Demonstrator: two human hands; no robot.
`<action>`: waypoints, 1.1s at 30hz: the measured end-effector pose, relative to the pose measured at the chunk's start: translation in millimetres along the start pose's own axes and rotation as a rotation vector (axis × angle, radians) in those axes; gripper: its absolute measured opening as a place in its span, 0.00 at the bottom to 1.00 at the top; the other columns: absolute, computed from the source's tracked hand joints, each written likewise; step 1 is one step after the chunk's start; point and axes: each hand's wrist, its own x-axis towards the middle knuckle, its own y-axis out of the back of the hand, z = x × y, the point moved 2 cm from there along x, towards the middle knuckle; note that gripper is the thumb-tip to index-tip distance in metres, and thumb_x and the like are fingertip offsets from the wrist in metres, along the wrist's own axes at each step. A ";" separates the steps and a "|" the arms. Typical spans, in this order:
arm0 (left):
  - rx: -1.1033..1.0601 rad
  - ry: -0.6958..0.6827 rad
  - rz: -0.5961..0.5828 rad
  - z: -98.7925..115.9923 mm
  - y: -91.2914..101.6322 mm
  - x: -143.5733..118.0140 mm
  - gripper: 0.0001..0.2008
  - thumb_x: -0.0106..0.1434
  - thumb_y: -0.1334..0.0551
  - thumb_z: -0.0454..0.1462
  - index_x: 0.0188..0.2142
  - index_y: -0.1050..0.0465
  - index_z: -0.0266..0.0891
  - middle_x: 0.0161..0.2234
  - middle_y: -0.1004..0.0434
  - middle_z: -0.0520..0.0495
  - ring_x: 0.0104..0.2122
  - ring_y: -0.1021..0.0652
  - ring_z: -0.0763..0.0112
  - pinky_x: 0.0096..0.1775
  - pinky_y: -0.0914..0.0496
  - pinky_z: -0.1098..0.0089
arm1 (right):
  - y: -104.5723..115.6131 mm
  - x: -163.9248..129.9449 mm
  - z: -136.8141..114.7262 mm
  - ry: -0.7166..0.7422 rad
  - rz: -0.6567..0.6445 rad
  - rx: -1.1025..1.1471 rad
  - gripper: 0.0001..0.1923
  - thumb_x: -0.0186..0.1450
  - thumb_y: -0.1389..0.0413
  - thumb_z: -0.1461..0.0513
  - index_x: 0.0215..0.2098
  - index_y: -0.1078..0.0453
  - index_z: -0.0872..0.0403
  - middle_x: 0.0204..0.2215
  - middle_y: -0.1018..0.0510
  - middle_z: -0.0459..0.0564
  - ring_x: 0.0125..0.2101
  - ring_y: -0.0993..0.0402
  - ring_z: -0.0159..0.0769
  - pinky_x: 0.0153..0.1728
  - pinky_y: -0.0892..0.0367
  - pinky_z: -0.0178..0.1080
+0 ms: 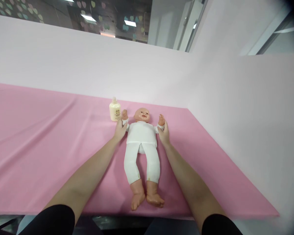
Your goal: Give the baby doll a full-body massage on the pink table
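A baby doll (141, 137) in a white one-piece lies on its back on the pink cloth (51, 130), head away from me, bare feet toward me. My left hand (120, 130) grips the doll's arm at the wrist on the left side. My right hand (164, 134) grips the doll's other arm at the wrist. Both doll arms are raised beside its head. A small cream bottle (115, 110) stands upright just left of the doll's hand, close to my left hand but not touched.
The pink cloth covers a wide table that ends at the near edge (161, 213) below the doll's feet. Pale pink walls (247, 107) rise behind and to the right. A dark window strip (88, 16) runs along the top.
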 end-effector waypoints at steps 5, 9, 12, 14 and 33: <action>0.259 -0.226 -0.206 6.3 -9.0 -3.4 0.23 0.60 0.45 0.33 0.56 0.35 0.38 0.47 0.31 0.40 0.50 0.31 0.59 0.54 0.37 0.56 | -9.0 -4.0 5.1 0.097 -0.190 -0.269 0.28 0.59 0.54 0.69 0.58 0.37 0.50 0.52 0.28 0.52 0.53 0.35 0.41 0.58 0.40 0.49; 0.345 -0.309 -0.297 3.6 -13.0 -2.7 0.27 0.58 0.47 0.29 0.57 0.34 0.40 0.47 0.31 0.40 0.47 0.30 0.59 0.52 0.36 0.55 | -12.2 -4.2 10.9 0.149 -0.275 -0.356 0.32 0.57 0.56 0.72 0.58 0.36 0.48 0.50 0.28 0.50 0.52 0.35 0.40 0.57 0.40 0.48; 0.348 -0.289 -0.283 3.9 -12.1 -2.8 0.28 0.57 0.47 0.28 0.57 0.34 0.41 0.47 0.31 0.41 0.49 0.30 0.58 0.54 0.36 0.55 | -12.5 -4.4 12.9 0.143 -0.276 -0.357 0.32 0.57 0.56 0.72 0.58 0.37 0.49 0.51 0.29 0.51 0.53 0.36 0.40 0.58 0.40 0.48; 0.328 -0.253 -0.248 6.5 -10.4 -3.6 0.27 0.57 0.45 0.29 0.57 0.35 0.40 0.50 0.32 0.41 0.52 0.32 0.57 0.56 0.38 0.55 | -11.8 -4.8 12.3 0.119 -0.245 -0.336 0.30 0.59 0.55 0.71 0.58 0.38 0.50 0.51 0.29 0.52 0.53 0.36 0.40 0.58 0.41 0.48; -0.314 0.469 0.461 -29.2 22.0 14.3 0.20 0.67 0.49 0.42 0.56 0.47 0.41 0.59 0.38 0.39 0.60 0.34 0.62 0.59 0.38 0.61 | 24.6 2.6 45.1 -0.531 0.589 0.258 0.34 0.58 0.50 0.60 0.62 0.51 0.57 0.63 0.45 0.58 0.63 0.45 0.37 0.63 0.46 0.44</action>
